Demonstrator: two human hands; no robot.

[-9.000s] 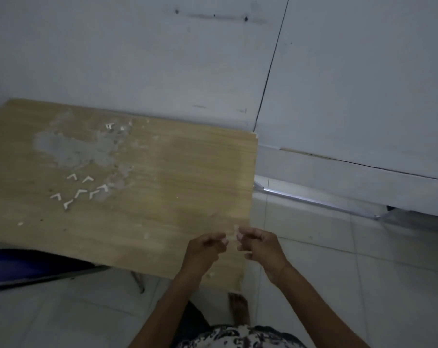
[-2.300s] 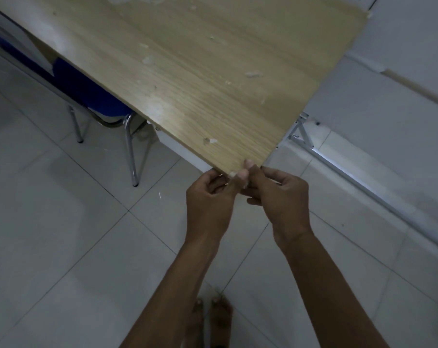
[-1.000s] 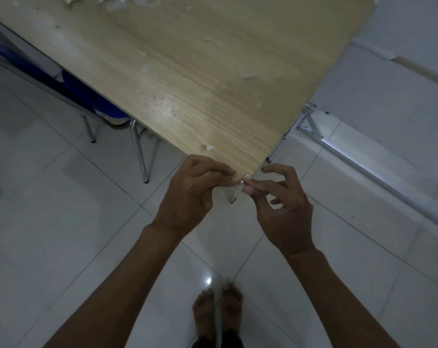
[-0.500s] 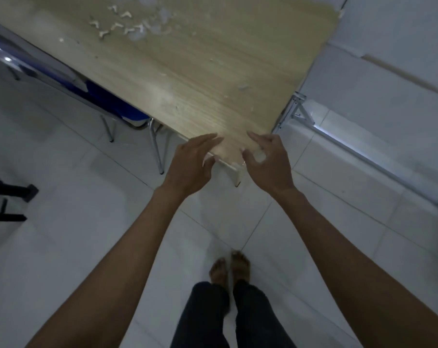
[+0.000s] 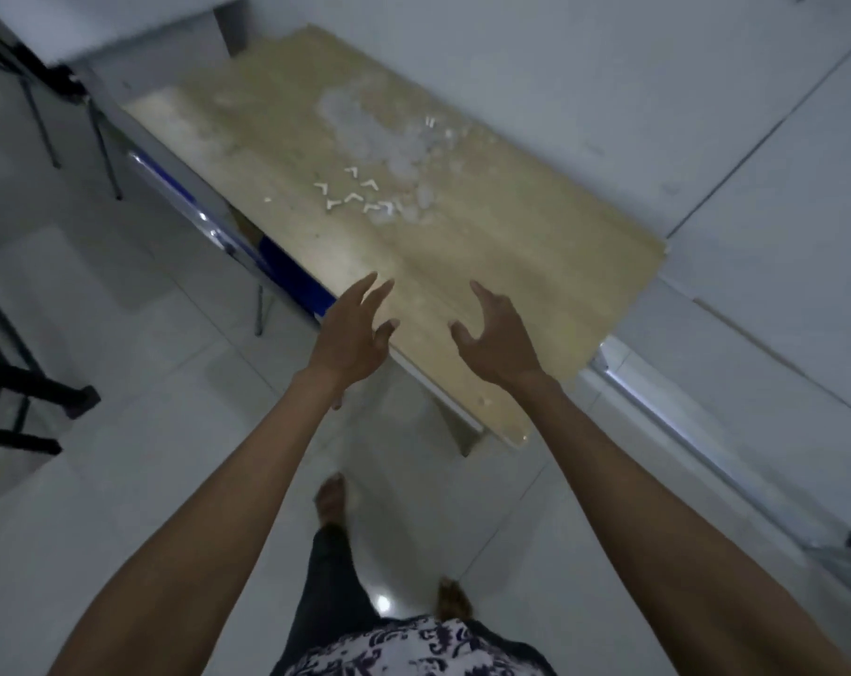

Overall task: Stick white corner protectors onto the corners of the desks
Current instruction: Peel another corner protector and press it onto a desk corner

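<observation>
A person stands at the near right corner of a wooden desk [image 5: 487, 265], both bare arms stretched forward over its near edge. The left hand [image 5: 353, 336] is spread, its fingers straight and fanned toward the far side, the palm turned down above the desk's near edge; it holds nothing. The right hand [image 5: 494, 341] hangs just to the right of it, apart from it, fingers loosely hooked like a claw with the thumb pointing left; it too is empty. Neither hand plainly touches the wood.

A loose cluster of white corner protectors [image 5: 353, 192], small L-shaped pieces, lies on the desktop well beyond the hands, toward the middle of the board. Just beyond and to the right of them spreads a pale grey patch [image 5: 365, 129] on the wood, with a few more white scraps at its far right edge. At the desk's nearest corner [image 5: 518, 434], below the right forearm, a pale glossy tip shows, though blur makes it hard to tell whether it is a protector.

A blue chair [image 5: 287, 270] with chrome tubing is tucked under the desk's left side. A black frame [image 5: 18, 387] stands on the white tiled floor [image 5: 121, 480] at far left. The person's dark trousers, patterned shirt and bare feet appear at the bottom, one foot forward.
</observation>
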